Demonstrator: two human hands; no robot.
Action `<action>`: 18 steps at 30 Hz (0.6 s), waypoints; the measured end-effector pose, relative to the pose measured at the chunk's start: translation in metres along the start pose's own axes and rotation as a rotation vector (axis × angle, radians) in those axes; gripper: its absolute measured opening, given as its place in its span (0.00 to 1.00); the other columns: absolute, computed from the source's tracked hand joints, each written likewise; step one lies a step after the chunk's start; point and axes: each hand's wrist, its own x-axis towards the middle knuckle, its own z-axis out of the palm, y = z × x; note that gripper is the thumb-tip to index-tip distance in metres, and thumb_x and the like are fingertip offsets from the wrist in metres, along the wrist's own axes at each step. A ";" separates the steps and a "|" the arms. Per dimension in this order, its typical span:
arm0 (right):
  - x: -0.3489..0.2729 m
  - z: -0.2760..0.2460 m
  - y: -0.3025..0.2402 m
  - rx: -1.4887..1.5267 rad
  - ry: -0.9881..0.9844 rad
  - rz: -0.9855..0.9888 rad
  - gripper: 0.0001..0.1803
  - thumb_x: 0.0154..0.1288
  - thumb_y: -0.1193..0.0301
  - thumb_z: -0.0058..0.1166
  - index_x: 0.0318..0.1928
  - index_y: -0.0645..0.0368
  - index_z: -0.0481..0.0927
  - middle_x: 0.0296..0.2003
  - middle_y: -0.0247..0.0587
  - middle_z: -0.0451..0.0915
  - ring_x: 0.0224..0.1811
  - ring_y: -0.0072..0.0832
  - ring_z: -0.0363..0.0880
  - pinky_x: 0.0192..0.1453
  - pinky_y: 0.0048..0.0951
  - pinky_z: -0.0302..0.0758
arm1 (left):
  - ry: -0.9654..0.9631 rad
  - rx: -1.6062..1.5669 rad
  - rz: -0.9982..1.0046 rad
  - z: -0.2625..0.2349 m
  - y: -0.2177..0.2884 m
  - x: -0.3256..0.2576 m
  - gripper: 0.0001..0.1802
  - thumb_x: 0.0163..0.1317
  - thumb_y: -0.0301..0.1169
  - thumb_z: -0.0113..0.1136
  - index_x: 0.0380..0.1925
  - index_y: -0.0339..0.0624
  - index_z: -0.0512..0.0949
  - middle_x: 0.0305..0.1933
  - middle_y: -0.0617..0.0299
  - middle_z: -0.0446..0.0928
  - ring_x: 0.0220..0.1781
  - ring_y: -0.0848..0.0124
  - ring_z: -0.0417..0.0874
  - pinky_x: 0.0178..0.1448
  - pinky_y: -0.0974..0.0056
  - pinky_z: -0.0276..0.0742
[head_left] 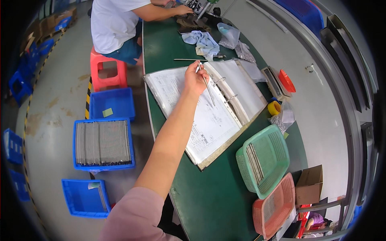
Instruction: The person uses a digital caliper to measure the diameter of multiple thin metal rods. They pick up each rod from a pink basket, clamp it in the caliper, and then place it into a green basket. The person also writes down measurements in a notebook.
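My left arm, in a pink sleeve, stretches up over the green table (213, 193). My left hand (195, 79) is closed around the upper end of a thin, shiny metal rod (210, 93). The rod slants down to the right over an open ring binder (217, 127), and I cannot tell whether its tip touches the page. Printed drawings lie in clear sleeves on the binder's left side. A second thin rod (189, 60) lies past the binder's far edge. My right hand does not appear.
A green basket (277, 154) holding several rods and a pink basket (281, 219) stand right. Left, a blue bin (76, 144) is packed with rods beside other blue bins. A scale (275, 82), yellow tape (274, 107) and blue cloth (203, 42) surround the binder. A co-worker (114, 26) sits at the far end.
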 end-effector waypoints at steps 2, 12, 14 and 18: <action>-0.003 0.005 0.000 -0.031 0.001 -0.017 0.27 0.59 0.42 0.38 0.39 0.52 0.73 0.28 0.40 0.73 0.18 0.30 0.64 0.19 0.30 0.61 | 0.014 0.003 -0.006 0.001 -0.002 -0.002 0.03 0.54 0.32 0.54 0.28 0.48 0.73 0.25 0.67 0.69 0.21 0.79 0.66 0.25 0.73 0.64; -0.011 0.018 0.002 -0.066 -0.076 0.001 0.28 0.59 0.42 0.37 0.36 0.53 0.75 0.24 0.39 0.74 0.13 0.28 0.61 0.16 0.32 0.61 | 0.055 -0.026 0.012 -0.003 0.000 -0.002 0.02 0.54 0.31 0.54 0.27 0.48 0.73 0.25 0.67 0.69 0.21 0.78 0.66 0.25 0.72 0.64; -0.009 0.017 0.001 -0.050 -0.071 0.004 0.28 0.59 0.42 0.37 0.35 0.53 0.75 0.24 0.38 0.75 0.13 0.28 0.62 0.16 0.32 0.61 | 0.069 -0.030 0.026 -0.002 0.000 -0.001 0.02 0.54 0.31 0.53 0.28 0.48 0.73 0.25 0.67 0.69 0.21 0.79 0.66 0.25 0.72 0.64; -0.012 0.020 0.000 -0.088 -0.087 -0.007 0.28 0.58 0.42 0.38 0.34 0.54 0.76 0.24 0.38 0.76 0.14 0.27 0.63 0.16 0.31 0.61 | 0.066 -0.025 0.027 -0.001 -0.003 0.000 0.02 0.54 0.30 0.53 0.29 0.48 0.72 0.25 0.67 0.69 0.21 0.79 0.66 0.25 0.73 0.65</action>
